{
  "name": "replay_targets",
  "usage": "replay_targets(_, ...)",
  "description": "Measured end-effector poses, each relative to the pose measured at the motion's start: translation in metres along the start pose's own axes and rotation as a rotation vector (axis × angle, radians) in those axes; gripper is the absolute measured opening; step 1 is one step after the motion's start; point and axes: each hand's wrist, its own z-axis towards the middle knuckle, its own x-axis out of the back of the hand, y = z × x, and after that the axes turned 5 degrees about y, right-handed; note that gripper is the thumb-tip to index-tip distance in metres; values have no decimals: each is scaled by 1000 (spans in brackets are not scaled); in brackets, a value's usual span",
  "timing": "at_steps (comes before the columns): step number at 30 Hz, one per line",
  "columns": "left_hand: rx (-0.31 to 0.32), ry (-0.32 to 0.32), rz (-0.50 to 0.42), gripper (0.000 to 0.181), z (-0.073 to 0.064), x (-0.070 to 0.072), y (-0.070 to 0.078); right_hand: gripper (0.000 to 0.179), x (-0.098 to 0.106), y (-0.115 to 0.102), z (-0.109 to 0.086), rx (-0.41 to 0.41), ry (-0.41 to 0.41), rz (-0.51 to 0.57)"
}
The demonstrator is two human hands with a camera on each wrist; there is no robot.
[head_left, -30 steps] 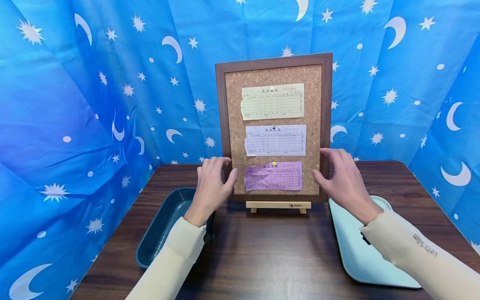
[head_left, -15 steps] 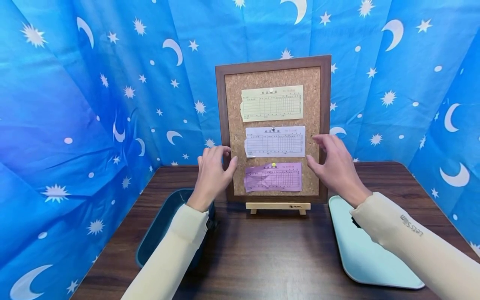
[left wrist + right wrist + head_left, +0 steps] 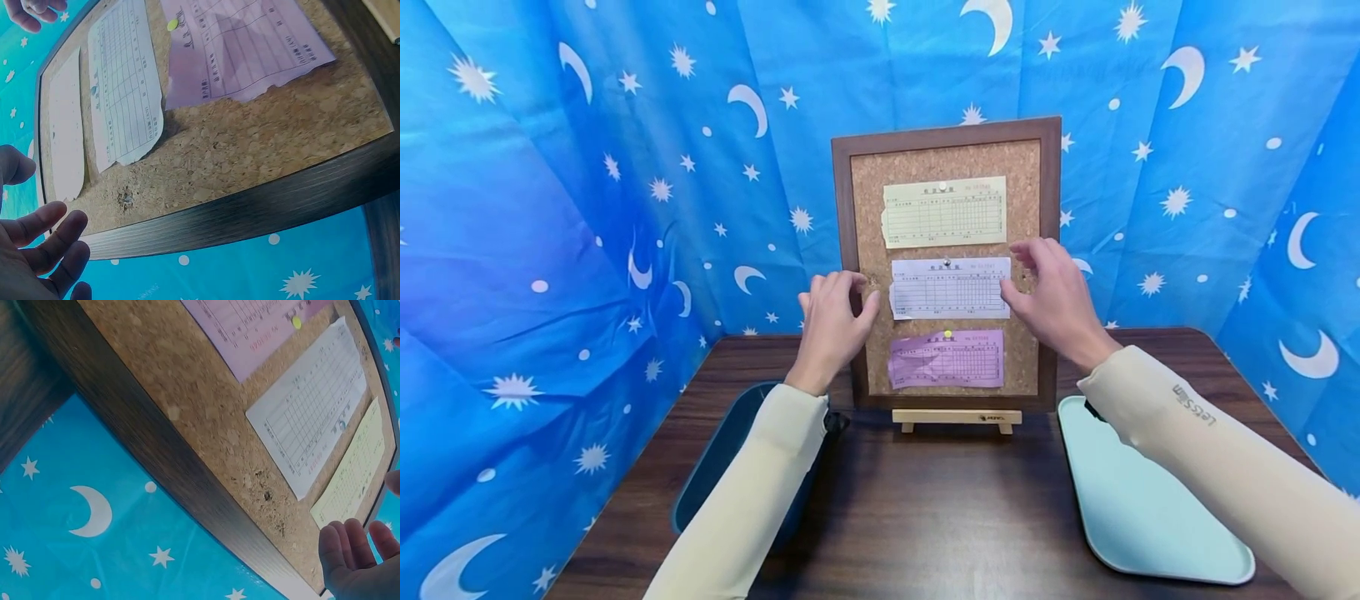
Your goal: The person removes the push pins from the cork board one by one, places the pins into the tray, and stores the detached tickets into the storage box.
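Observation:
A framed cork board (image 3: 868, 333) stands upright on a small wooden easel (image 3: 957, 416). Pinned to it, top to bottom, are a yellow receipt slip (image 3: 946, 217), a white one (image 3: 951, 292) and a purple one (image 3: 947, 362). A white pushpin (image 3: 943, 186), a silver one (image 3: 947, 263) and a yellow one (image 3: 948, 334) hold them. My left hand (image 3: 835, 329) hovers in front of the left frame edge, fingers loosely bent and nothing between them. My right hand (image 3: 1056, 296) is at the right side of the board, its thumb overlapping the white slip's right edge in the head view; it holds nothing.
On the left of the brown table (image 3: 955, 517) sits a dark teal tray (image 3: 700, 483), partly behind the left sleeve. A pale mint tray (image 3: 1150, 500) lies on the right. Blue curtains (image 3: 910, 67) with moons and stars enclose the table's back and sides.
My right hand has moved up and left, from beside the purple slip to beside the white one. The left hand has risen slightly. The slips and pins stay in place.

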Motion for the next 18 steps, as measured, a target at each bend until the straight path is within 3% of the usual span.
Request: replay_targets(18, 60, -15, 44, 29, 46, -6, 7, 35, -11, -14, 46, 10, -21, -9)
